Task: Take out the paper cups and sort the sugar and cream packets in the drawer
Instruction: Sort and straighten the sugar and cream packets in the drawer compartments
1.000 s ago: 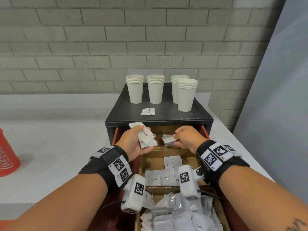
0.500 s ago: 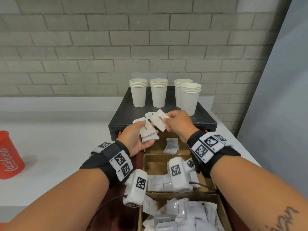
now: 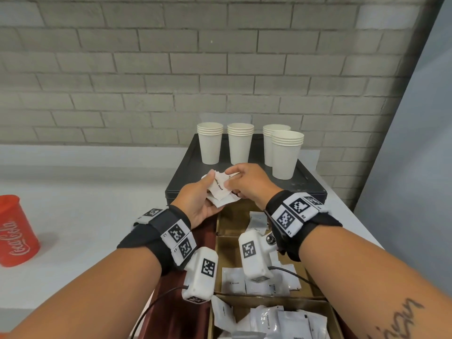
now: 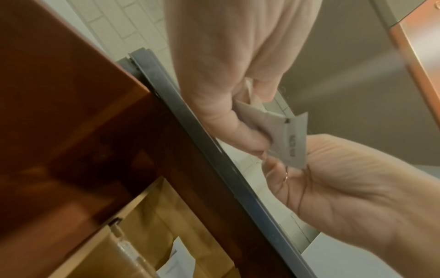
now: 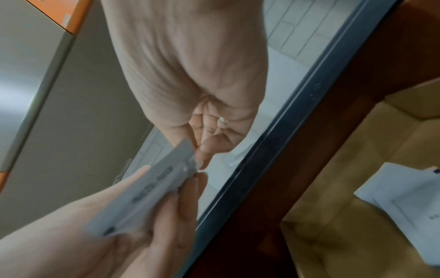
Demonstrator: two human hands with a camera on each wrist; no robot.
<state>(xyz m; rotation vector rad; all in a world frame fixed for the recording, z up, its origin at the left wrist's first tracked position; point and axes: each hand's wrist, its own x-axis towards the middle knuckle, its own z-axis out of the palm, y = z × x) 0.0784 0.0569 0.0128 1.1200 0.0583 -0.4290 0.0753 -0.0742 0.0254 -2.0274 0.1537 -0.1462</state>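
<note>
Both hands pinch sugar packets [image 3: 220,192] above cabinet's [image 3: 305,185] front edge.

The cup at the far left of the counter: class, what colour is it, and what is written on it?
The cup is red with white Coca-Cola script, clearest in the head view.

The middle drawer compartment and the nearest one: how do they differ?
The middle compartment holds a few packets lying flat in a row, one reading "Cream". The nearest compartment holds many more, heaped and overlapping. The right wrist camera hides part of the middle one; the nearest runs off the picture's bottom edge. Both are brown sections of one open drawer and hold white packets.
</note>
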